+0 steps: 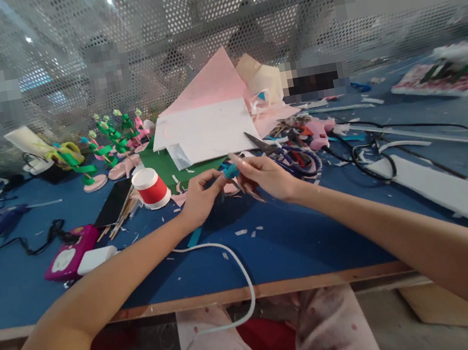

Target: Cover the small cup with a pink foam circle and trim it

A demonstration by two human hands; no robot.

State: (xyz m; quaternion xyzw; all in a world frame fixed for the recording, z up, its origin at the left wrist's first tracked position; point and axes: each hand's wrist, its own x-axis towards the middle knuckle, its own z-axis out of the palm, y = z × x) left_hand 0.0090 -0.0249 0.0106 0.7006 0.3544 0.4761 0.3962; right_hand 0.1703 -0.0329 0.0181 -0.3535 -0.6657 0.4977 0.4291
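Between my two hands is a small piece of blue paper (230,171), held above the blue tabletop. My left hand (202,195) pinches its left side between thumb and fingertips. From the other side, my right hand (267,176) grips it with bent fingers, which partly cover it. Scissors (291,156) with dark handles lie just beyond my right hand. Close to my left hand stands a white paper cup (152,188) with a red band. Behind the hands, white sheets (212,130) rest on green paper (155,165).
Paper flower stems (113,142) on round pink bases stand at the back left. A purple extension socket (71,252) with a white plug lies at left. A pink glue gun (319,131) and black cables are at right. A white cable (243,264) hangs over the table edge.
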